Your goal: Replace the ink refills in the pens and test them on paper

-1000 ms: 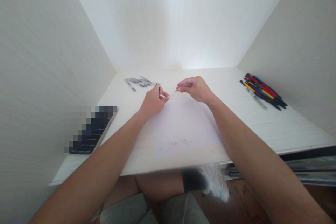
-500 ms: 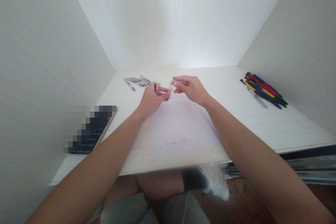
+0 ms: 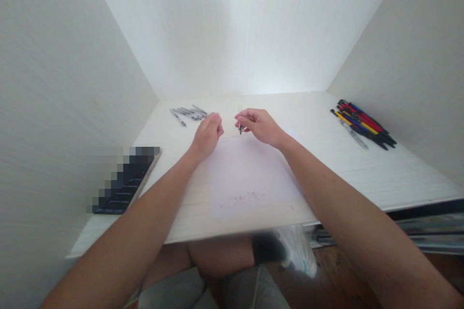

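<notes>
Both my hands are out over the far end of a white sheet of paper (image 3: 250, 174) on the white desk (image 3: 362, 169). My right hand (image 3: 259, 125) pinches a clear pen (image 3: 239, 119) and holds it upright, dark tip down near the paper. My left hand (image 3: 207, 135) is curled closed a short way to the left of the pen; what its fingers hold is hidden. A row of clear pens (image 3: 186, 113) lies just beyond the left hand.
A pile of coloured pens (image 3: 362, 124), red, blue, yellow and black, lies at the desk's right side by the wall. A dark flat device (image 3: 126, 181) rests near the left edge. White walls close in on three sides. My knees show under the desk.
The hands were working together on the pen and have drawn slightly apart. The right hand has turned the pen from lying across to standing upright. The left hand has closed into a loose fist.
</notes>
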The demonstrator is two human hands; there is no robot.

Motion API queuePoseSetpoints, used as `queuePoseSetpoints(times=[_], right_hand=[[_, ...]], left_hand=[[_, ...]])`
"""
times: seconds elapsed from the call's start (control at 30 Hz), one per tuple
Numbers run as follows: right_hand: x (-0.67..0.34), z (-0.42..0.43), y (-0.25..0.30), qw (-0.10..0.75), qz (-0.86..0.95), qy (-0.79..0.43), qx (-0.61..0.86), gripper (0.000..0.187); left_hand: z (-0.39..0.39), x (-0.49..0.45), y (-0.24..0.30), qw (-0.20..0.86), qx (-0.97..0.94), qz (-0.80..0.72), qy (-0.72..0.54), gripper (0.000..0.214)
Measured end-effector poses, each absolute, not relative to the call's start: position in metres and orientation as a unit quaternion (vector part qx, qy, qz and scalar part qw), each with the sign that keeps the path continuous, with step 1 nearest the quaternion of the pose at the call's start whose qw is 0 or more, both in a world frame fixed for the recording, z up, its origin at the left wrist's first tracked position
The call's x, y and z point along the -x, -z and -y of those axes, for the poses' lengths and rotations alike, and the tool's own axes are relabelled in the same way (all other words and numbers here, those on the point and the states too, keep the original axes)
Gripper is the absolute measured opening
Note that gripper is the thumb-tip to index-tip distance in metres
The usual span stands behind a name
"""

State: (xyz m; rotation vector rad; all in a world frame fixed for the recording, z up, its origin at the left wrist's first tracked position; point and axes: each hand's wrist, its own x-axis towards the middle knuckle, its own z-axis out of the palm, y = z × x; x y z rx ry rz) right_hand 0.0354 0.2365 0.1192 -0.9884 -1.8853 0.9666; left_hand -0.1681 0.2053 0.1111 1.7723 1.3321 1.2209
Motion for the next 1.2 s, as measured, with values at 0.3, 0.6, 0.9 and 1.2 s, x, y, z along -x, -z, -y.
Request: queuePoseSetpoints(times=[0.3, 0.6, 0.9, 1.2], right_hand=[[-0.042, -0.245, -0.113, 0.359, 0.794, -0.286, 0.399, 0.021], [-0.045, -0.247, -0.109, 0.342, 0.822, -0.202, 0.408, 0.023], [-0.047, -0.239, -0.118, 0.255, 0.851, -0.088, 0.45, 0.03], [-0.045, -0.237, -0.117, 0.216, 0.875, -0.05, 0.431, 0.031]], left_hand=[[-0.208, 0.176, -0.111, 0.175, -0.747, -0.495, -0.409, 0.024], [-0.212, 0.18, -0.106, 0.069, -0.786, -0.494, -0.365, 0.032], [-0.215, 0.189, -0.1, 0.017, -0.831, -0.485, -0.271, 0.044], [-0.213, 0.183, -0.1, 0.059, -0.821, -0.435, -0.364, 0.034]])
